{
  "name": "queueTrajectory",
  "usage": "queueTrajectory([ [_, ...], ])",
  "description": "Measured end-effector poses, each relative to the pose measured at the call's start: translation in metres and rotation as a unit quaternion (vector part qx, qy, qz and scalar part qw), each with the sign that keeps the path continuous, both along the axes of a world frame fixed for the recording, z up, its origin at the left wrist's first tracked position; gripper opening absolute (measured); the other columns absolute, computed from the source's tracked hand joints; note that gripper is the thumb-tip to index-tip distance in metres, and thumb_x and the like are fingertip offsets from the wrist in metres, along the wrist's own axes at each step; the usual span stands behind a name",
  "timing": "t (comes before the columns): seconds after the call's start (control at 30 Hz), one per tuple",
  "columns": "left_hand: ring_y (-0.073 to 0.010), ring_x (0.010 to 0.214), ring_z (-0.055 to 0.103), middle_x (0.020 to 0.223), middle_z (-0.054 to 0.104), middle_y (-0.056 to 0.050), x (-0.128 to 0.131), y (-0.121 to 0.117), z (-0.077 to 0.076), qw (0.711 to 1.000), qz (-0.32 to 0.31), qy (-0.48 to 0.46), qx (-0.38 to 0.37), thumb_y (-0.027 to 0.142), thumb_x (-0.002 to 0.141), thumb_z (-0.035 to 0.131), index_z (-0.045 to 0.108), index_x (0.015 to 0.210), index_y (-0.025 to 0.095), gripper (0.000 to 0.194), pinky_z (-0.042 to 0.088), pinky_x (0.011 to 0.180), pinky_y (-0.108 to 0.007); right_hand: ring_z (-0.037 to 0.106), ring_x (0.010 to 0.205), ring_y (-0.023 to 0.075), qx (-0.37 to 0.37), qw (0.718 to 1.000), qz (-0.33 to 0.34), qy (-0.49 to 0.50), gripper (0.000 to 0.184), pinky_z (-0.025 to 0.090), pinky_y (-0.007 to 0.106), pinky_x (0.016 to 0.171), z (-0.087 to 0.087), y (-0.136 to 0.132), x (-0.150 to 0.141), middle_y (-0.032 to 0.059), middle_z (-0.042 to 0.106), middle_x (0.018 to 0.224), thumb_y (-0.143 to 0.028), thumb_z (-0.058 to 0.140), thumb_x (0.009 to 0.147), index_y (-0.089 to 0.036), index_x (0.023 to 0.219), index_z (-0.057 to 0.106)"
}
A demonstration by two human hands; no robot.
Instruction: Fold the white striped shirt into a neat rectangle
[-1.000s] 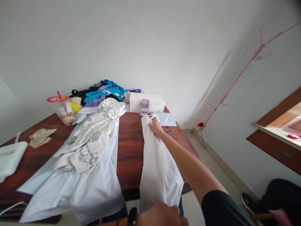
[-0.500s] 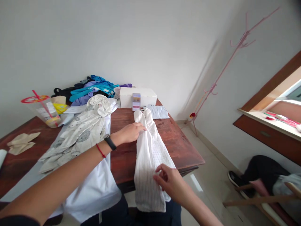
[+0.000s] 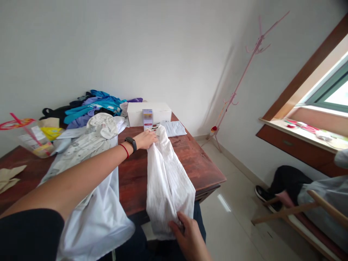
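A white striped shirt (image 3: 167, 177) lies lengthwise on the dark wooden table (image 3: 201, 163) and hangs over its near edge. My left hand (image 3: 146, 139), with a black wristband and a red string on the wrist, rests with fingers together on the shirt's far end near the white box (image 3: 148, 113). At the bottom edge, my right hand (image 3: 187, 235) is closed on the shirt's lower hem, pinching the cloth.
A patterned white garment (image 3: 81, 148) lies over a pale blue one (image 3: 95, 217) on the left. Coloured clothes (image 3: 89, 107) are piled at the back, beside a plastic cup (image 3: 29, 136). A pink coat stand (image 3: 239, 79) stands in the corner. A seated person's legs (image 3: 282, 181) show at right.
My left hand has come up onto the shirt's far end, replacing the right hand there. My right hand has dropped to the lower hem. The view has swung rightward.
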State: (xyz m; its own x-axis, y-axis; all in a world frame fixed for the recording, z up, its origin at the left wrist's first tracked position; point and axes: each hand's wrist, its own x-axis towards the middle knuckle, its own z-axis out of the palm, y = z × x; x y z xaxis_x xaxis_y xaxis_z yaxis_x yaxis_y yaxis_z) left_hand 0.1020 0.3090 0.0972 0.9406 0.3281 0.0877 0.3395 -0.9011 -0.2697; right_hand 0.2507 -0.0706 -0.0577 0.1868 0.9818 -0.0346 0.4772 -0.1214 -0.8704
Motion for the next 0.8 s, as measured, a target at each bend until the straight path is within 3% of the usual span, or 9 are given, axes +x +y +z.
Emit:
queueTrajectory([
  [0.13, -0.0283, 0.101, 0.06, 0.093, 0.071, -0.014, -0.007, 0.007, 0.002, 0.999, 0.039, 0.005, 0.011, 0.002, 0.085, 0.056, 0.072, 0.082, 0.015, 0.021, 0.041, 0.09, -0.038, 0.061, 0.077, 0.0231, 0.018, 0.995, -0.063, 0.076, 0.06, 0.052, 0.029, 0.071, -0.009, -0.004, 0.003, 0.0058, 0.068, 0.077, -0.078, 0.066, 0.079, -0.018, 0.084, 0.072],
  [0.27, -0.0279, 0.102, 0.06, 0.096, 0.072, -0.014, -0.001, 0.014, -0.002, 0.997, 0.076, -0.009, 0.007, 0.003, 0.086, 0.055, 0.074, 0.082, 0.015, 0.022, 0.041, 0.092, -0.038, 0.06, 0.083, 0.0243, -0.002, 0.99, -0.099, 0.099, 0.07, 0.053, 0.031, 0.079, -0.009, -0.015, 0.008, 0.0065, 0.067, 0.081, -0.085, 0.064, 0.075, -0.017, 0.087, 0.074],
  [0.5, -0.032, 0.109, 0.058, 0.104, 0.07, -0.017, 0.032, 0.013, -0.017, 0.983, 0.173, -0.058, -0.004, 0.008, 0.088, 0.058, 0.073, 0.085, 0.011, 0.016, 0.04, 0.099, -0.047, 0.053, 0.072, 0.0209, -0.043, 0.987, -0.018, 0.156, 0.07, 0.048, 0.028, 0.067, -0.026, -0.011, 0.016, 0.0032, 0.056, 0.069, -0.087, 0.061, 0.074, -0.018, 0.075, 0.069],
  [0.57, -0.0305, 0.112, 0.057, 0.11, 0.067, -0.013, 0.039, 0.007, -0.017, 0.973, 0.215, -0.084, 0.001, 0.017, 0.093, 0.062, 0.071, 0.096, 0.012, 0.011, 0.04, 0.101, -0.049, 0.051, 0.072, 0.0195, -0.051, 0.985, 0.016, 0.162, 0.069, 0.046, 0.028, 0.066, -0.038, -0.008, 0.019, 0.0026, 0.054, 0.07, -0.085, 0.058, 0.078, -0.017, 0.076, 0.067],
  [0.67, -0.0302, 0.118, 0.055, 0.123, 0.062, -0.013, 0.04, -0.011, -0.009, 0.958, 0.26, -0.122, 0.003, 0.022, 0.097, 0.06, 0.064, 0.115, 0.012, 0.02, 0.042, 0.102, -0.052, 0.047, 0.07, 0.017, -0.057, 0.985, 0.046, 0.156, 0.068, 0.043, 0.026, 0.065, -0.052, -0.008, 0.024, 0.001, 0.05, 0.07, -0.083, 0.054, 0.083, -0.016, 0.076, 0.063],
  [0.73, -0.0311, 0.118, 0.055, 0.126, 0.062, -0.019, 0.034, -0.03, -0.002, 0.961, 0.246, -0.126, -0.015, 0.01, 0.097, 0.05, 0.063, 0.118, 0.009, 0.024, 0.042, 0.101, -0.05, 0.047, 0.071, 0.0167, -0.05, 0.987, 0.054, 0.143, 0.065, 0.043, 0.025, 0.067, -0.055, -0.012, 0.026, 0.0008, 0.051, 0.071, -0.079, 0.053, 0.087, -0.016, 0.077, 0.063],
  [0.8, -0.0268, 0.113, 0.059, 0.124, 0.066, -0.015, 0.026, -0.051, 0.002, 0.975, 0.191, -0.101, -0.059, 0.002, 0.092, 0.049, 0.065, 0.118, 0.012, 0.032, 0.044, 0.099, -0.041, 0.052, 0.077, 0.0189, -0.031, 0.99, 0.057, 0.129, 0.059, 0.046, 0.027, 0.074, -0.052, -0.016, 0.028, 0.0025, 0.056, 0.077, -0.073, 0.051, 0.092, -0.016, 0.081, 0.065],
])
